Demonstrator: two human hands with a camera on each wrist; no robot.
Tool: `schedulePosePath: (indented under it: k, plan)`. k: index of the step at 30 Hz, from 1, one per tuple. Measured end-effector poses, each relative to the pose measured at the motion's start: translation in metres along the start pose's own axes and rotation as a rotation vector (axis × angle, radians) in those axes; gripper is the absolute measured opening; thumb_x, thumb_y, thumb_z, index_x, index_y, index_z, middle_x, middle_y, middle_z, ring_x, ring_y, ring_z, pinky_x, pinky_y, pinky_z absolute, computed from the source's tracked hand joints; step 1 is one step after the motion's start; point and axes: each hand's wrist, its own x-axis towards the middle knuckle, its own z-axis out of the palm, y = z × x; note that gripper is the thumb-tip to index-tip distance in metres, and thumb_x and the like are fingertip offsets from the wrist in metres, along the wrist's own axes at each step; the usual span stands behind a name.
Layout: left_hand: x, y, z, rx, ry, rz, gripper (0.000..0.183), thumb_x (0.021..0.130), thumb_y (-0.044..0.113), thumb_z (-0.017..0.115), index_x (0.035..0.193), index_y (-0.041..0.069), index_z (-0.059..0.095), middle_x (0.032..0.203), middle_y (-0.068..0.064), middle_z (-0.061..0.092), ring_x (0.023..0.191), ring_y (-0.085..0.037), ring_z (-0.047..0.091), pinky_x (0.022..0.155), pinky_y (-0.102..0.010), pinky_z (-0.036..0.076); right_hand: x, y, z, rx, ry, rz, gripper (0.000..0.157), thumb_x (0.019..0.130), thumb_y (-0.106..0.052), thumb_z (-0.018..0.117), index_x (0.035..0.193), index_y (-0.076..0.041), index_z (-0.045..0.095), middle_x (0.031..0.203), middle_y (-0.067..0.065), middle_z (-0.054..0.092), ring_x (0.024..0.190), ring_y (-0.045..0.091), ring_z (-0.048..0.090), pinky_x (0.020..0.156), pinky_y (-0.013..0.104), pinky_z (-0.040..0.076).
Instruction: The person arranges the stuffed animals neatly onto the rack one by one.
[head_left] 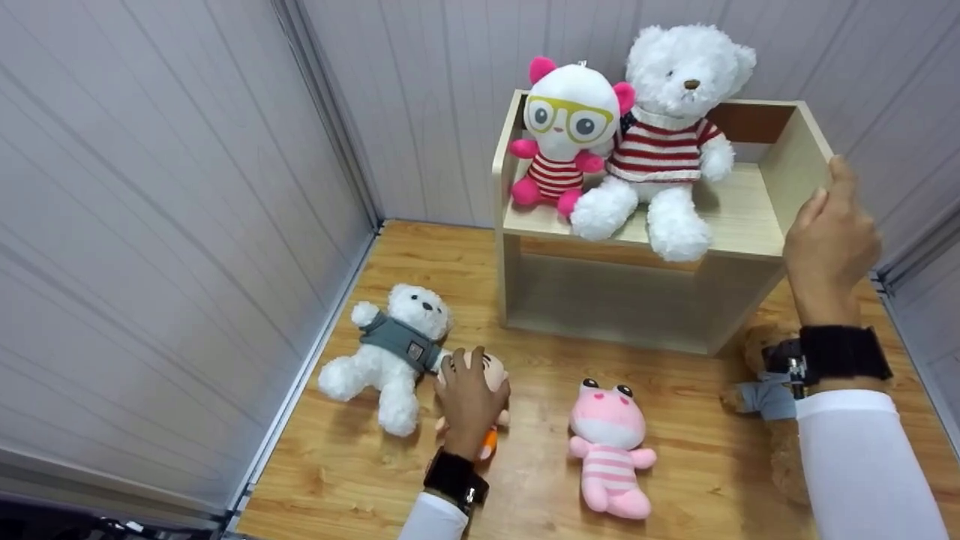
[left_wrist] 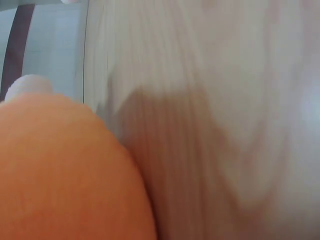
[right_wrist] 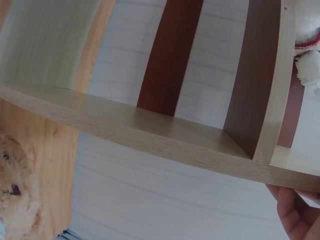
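In the head view my left hand grips a small doll from above, its fingers spread over the pale head. The doll's orange clothing fills the near left of the left wrist view. My right hand touches the outside of the right side panel of a wooden shelf, near its front edge. On the upper board sit a pink-and-white plush with yellow glasses and a white bear in a striped sweater. Left of the doll lies a white bear in a grey-green top.
A pink striped frog plush lies face up on the wooden floor. The brown bear, partly hidden by the right arm in the head view, lies right of the shelf. Pale panel walls stand around the floor.
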Motion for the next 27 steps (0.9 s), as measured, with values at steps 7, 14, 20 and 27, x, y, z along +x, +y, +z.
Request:
schedulePosePath:
  k: [7,14,20,27]
  plan:
    - [-0.0010,-0.0012,-0.0010,-0.017,0.020,0.001,0.072,0.075,0.055,0.080,0.137,0.022,0.060,0.140,-0.012,0.056,0.132,-0.037,0.048,0.096,-0.059,0.047,-0.0009,-0.0005,-0.0014,0.015,0.018,-0.004,0.046,0.109,-0.037,0.033,0.152,-0.025,0.045,0.109,0.036,0.067,0.087,0.055,0.061,0.068,0.061,0.041]
    - [-0.0017,-0.0023,-0.0014,-0.028,0.011,-0.008,0.071,0.076,0.055,0.079,0.137,0.023,0.061,0.140,-0.012,0.056,0.133,-0.036,0.048,0.098,-0.059,0.046,0.0003,-0.0013,-0.0019,-0.007,-0.027,0.011,0.048,0.109,-0.037,0.030,0.155,-0.028,0.040,0.105,0.034,0.066,0.085,0.051,0.060,0.062,0.049,0.036]
    - [-0.0021,-0.0033,-0.0006,-0.032,0.024,-0.004,0.070,0.076,0.055,0.078,0.135,0.023,0.061,0.136,-0.012,0.058,0.130,-0.035,0.050,0.095,-0.057,0.047,0.0001,-0.0007,-0.0017,-0.019,-0.029,0.016,0.048,0.109,-0.040,0.029,0.155,-0.029,0.040,0.096,0.033,0.063,0.082,0.049,0.058,0.060,0.044,0.030]
    - [-0.0021,-0.0043,-0.0011,-0.062,0.039,-0.011,0.068,0.075,0.052,0.082,0.133,0.023,0.062,0.132,-0.012,0.059,0.126,-0.036,0.051,0.095,-0.057,0.047,0.0000,-0.0013,-0.0027,-0.011,-0.039,0.030,0.048,0.109,-0.040,0.028,0.155,-0.030,0.038,0.103,0.036,0.065,0.088,0.053,0.060,0.062,0.053,0.035]
